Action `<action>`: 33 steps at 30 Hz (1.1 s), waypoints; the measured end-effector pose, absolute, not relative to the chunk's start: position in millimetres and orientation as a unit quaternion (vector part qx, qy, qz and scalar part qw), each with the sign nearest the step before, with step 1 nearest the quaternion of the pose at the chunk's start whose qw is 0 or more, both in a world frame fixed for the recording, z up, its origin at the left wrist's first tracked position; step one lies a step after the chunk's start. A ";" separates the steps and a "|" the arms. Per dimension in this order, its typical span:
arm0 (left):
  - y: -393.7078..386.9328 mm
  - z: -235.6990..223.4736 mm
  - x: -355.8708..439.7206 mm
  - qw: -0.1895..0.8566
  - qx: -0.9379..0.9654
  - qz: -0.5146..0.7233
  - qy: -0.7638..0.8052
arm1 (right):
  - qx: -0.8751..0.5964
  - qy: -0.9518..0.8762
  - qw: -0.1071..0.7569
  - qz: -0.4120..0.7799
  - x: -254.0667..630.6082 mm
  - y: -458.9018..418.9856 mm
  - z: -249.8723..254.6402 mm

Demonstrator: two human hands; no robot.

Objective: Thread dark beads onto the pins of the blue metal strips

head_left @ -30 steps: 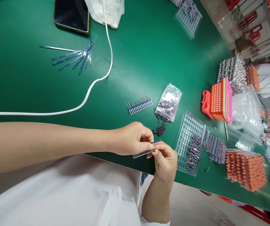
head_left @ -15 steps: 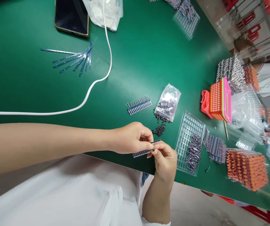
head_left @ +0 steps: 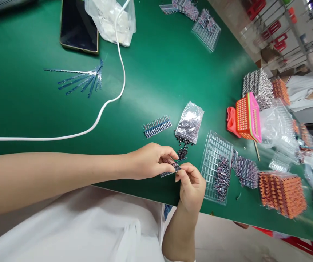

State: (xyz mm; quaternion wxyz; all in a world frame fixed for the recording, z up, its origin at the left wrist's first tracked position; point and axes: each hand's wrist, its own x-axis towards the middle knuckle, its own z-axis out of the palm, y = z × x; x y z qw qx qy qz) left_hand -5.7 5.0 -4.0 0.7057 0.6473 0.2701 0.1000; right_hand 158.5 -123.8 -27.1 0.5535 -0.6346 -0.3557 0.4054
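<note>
Near the table's front edge, my left hand [head_left: 148,162] holds a narrow blue circuit-board strip [head_left: 167,174] between thumb and fingers. Part of the strip is hidden under the fingers. My right hand [head_left: 192,183] is closed in a pinch at the strip's right end; whether a tiny part sits between those fingertips I cannot make out. Just beyond the hands lies a pile of small black beads-like parts [head_left: 183,153]. A clear plastic bag [head_left: 190,122] of the same dark parts lies behind it. Left of the bag rests another blue strip with upright wire pins [head_left: 157,126].
Right of my hands lies a clear compartment tray [head_left: 209,163] with wired parts, beside stacked orange parts [head_left: 282,194]. Farther back stands an orange and pink basket [head_left: 246,118]. A white cable [head_left: 99,118] crosses the left side, near blue strips [head_left: 84,78] and a phone [head_left: 79,27].
The strip has tilted in my left hand, whose fingers have opened slightly around it. My right hand's pinch has come slightly away from the left fingertips. The whole view has shifted a little.
</note>
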 end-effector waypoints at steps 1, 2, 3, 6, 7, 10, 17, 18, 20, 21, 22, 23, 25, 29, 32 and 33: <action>5.4 -4.6 -5.4 0.706 0.645 0.097 0.276 | -0.634 -0.354 0.556 0.403 158.4 -123.4 -27.0; 5.8 -5.1 -5.0 0.701 0.648 0.094 0.281 | -0.633 -0.354 0.559 0.402 158.3 -123.0 -26.8; 6.2 -5.4 -4.8 0.694 0.655 0.093 0.285 | -0.632 -0.353 0.561 0.402 158.2 -122.7 -26.6; 7.2 -5.8 -5.3 0.670 0.680 0.094 0.282 | -0.624 -0.350 0.562 0.416 158.5 -122.6 -26.4; 7.5 -5.7 -5.9 0.663 0.690 0.095 0.274 | -0.618 -0.346 0.563 0.426 158.8 -122.8 -26.7; 7.9 -3.8 -8.3 0.643 0.722 0.097 0.235 | -0.594 -0.328 0.572 0.460 159.9 -123.4 -28.7; 7.6 -0.1 -10.1 0.656 0.715 0.075 0.229 | -0.620 -0.336 0.548 0.450 153.9 -123.7 -22.9; 8.1 -1.6 -9.4 0.660 0.704 0.083 0.248 | -0.639 -0.346 0.540 0.425 153.4 -125.5 -19.3; 9.4 -5.3 -8.0 0.673 0.678 0.100 0.279 | -0.685 -0.372 0.520 0.349 157.5 -132.4 -10.2; 9.9 -6.9 -7.4 0.680 0.665 0.108 0.290 | -0.710 -0.385 0.509 0.296 163.5 -137.1 -5.1; 10.4 -8.2 -6.9 0.684 0.656 0.111 0.298 | -0.737 -0.394 0.498 0.234 172.7 -142.3 0.1; 10.6 -9.0 -6.6 0.687 0.651 0.112 0.304 | -0.763 -0.393 0.486 0.165 185.4 -147.3 5.2; 10.5 -9.5 -6.5 0.686 0.650 0.106 0.310 | -0.819 -0.372 0.435 0.033 219.7 -154.6 14.4; 9.8 -8.7 -6.8 0.679 0.659 0.094 0.310 | -0.873 -0.385 0.295 -0.051 298.5 -149.9 24.9; 11.3 -10.4 -6.7 0.683 0.652 0.100 0.313 | -0.871 -0.418 0.255 -0.025 340.0 -132.8 22.3; 12.2 -11.6 -6.5 0.686 0.648 0.103 0.314 | -0.871 -0.428 0.242 -0.018 349.1 -126.8 19.5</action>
